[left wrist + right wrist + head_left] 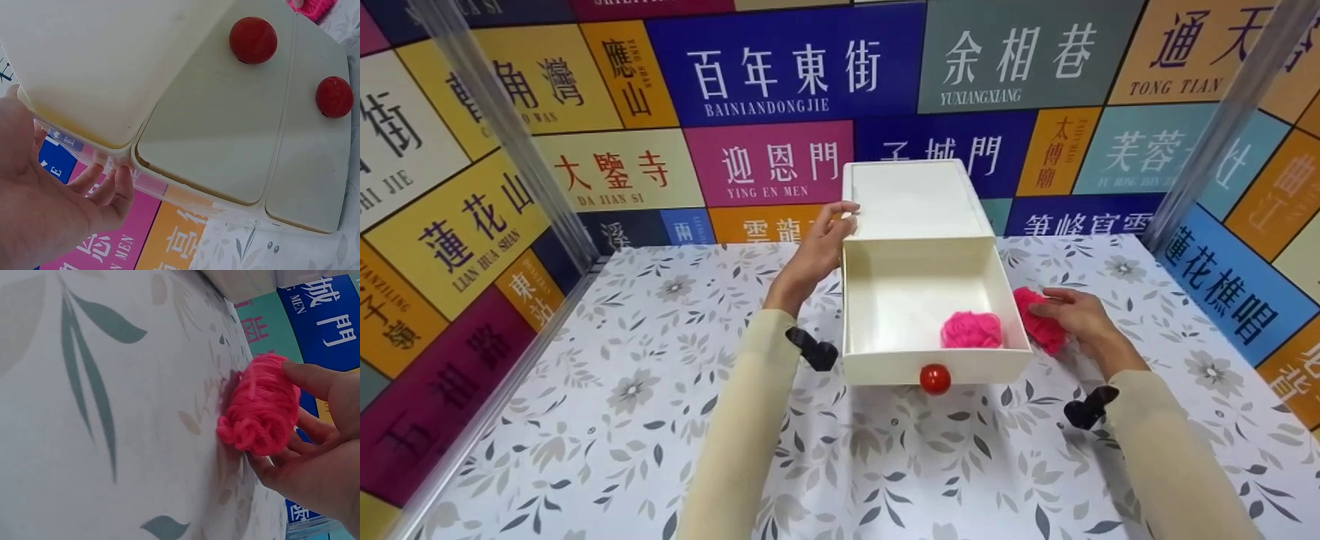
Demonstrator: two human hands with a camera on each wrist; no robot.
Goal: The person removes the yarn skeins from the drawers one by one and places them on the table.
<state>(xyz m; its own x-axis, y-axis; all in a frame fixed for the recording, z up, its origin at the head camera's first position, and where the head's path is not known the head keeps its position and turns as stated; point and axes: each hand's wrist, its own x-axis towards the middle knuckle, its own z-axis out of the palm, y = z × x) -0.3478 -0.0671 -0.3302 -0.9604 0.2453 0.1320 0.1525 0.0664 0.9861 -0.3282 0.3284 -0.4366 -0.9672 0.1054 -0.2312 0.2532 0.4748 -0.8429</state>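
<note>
A small white drawer cabinet (913, 199) stands on the table, its top drawer (889, 367) pulled out towards me. This drawer has a red round knob (935, 379), and a ball of pink yarn (971, 330) lies inside at its front right. My left hand (816, 251) grips the cabinet's left side near the top, fingers bent against the clear side wall in the left wrist view. Just right of the drawer, my right hand (1076, 319) holds a second skein of pink yarn (261, 405) between thumb and fingers, close over the tabletop.
Two lower drawers, pushed in, show red knobs (253, 40) in the left wrist view. A white floral cloth (630, 450) covers the table. Behind stands a wall of coloured panels (787, 64) with Chinese lettering, with clear posts (510, 135) at the corners.
</note>
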